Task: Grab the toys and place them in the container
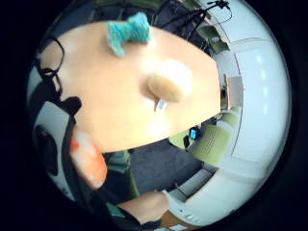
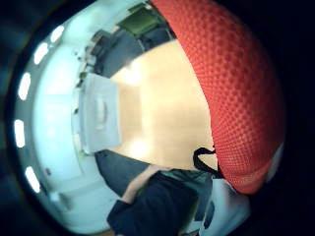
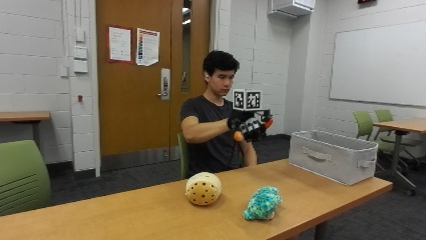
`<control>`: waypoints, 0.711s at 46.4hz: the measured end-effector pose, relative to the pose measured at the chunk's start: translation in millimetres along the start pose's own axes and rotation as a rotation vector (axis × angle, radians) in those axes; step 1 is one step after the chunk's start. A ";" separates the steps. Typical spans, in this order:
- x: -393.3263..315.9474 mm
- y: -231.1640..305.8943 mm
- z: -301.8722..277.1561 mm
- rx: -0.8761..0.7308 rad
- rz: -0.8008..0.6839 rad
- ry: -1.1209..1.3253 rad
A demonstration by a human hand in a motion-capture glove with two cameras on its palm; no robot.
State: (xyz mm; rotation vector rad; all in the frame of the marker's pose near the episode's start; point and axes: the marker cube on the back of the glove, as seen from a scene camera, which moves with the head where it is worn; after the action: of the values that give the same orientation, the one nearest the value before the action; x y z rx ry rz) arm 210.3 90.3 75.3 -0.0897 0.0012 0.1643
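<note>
Teal toy point(image 3: 262, 203), cream ball point(image 3: 203, 188) on table point(image 3: 133, 215).

orange dimpled-mesh toy point(image 3: 238, 135) in black gloved right hand point(image 3: 247, 127) | cream round plush ball, dark dots point(image 3: 203, 188) | teal fuzzy knitted toy point(image 3: 262, 203) | light grey fabric bin point(image 3: 333, 155) | tan wood table point(image 3: 133, 212)

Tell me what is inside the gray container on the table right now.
From the outside view only the gray container's near walls and rim show; its interior is hidden. The thumb side palm view is too far off to settle it. The gloved right hand holds an orange toy above the table.
</note>
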 end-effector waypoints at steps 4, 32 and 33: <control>-40.9 -12.6 -37.7 0.053 -0.037 -0.033; -325.8 -90.0 -116.6 0.185 -0.682 0.068; -331.0 -92.6 -114.7 0.181 -0.695 0.059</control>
State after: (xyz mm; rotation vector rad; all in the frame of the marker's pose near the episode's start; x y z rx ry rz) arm -100.4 -64.9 -27.8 0.0888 0.0434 -0.5326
